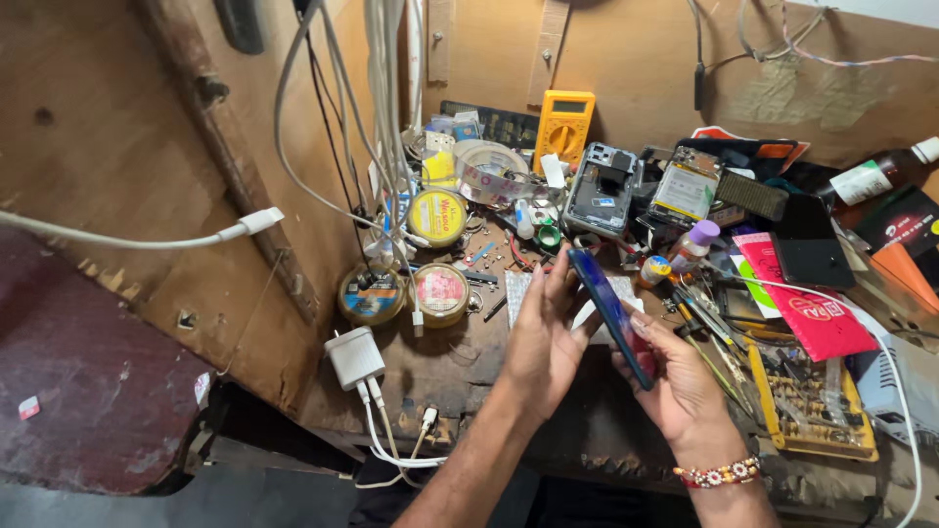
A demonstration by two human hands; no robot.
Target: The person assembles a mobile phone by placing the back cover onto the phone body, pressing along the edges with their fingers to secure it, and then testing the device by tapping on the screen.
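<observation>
A yellow multimeter with a small grey screen leans against the back wall; before it lie round tins, one with a yellow label, one pink-labelled, one blue and orange. A flat pink packet lies at the right of the desk; a white-labelled dark bottle lies behind it.

A worn wooden workbench carries round tins; a yellow multimeter; a white charger; a screwdriver-bit case; scattered tools.
</observation>
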